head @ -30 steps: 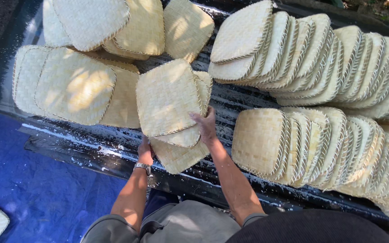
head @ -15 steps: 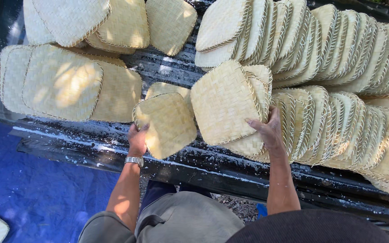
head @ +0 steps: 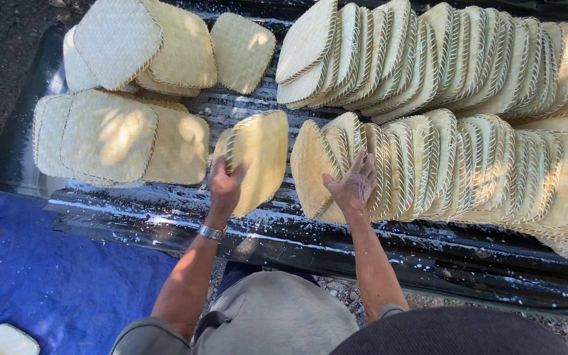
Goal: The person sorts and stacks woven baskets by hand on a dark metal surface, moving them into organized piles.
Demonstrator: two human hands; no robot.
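The left hand (head: 226, 186) grips a woven bamboo tray (head: 258, 160) tilted on edge, while the right hand (head: 353, 186) rests open-fingered against a leaning row of trays (head: 442, 164) on black sheeting (head: 165, 210).

Black plastic sheet (head: 165, 217) on the ground, wet, spattered white. At its far left corner: loose pile of square woven trays (head: 142, 46). Near left edge: second flat stack (head: 110, 135). Far right edge: long overlapped tray row (head: 468, 56). Blue tarp (head: 47, 276) adjoins the near left; gravel, probably, beyond.
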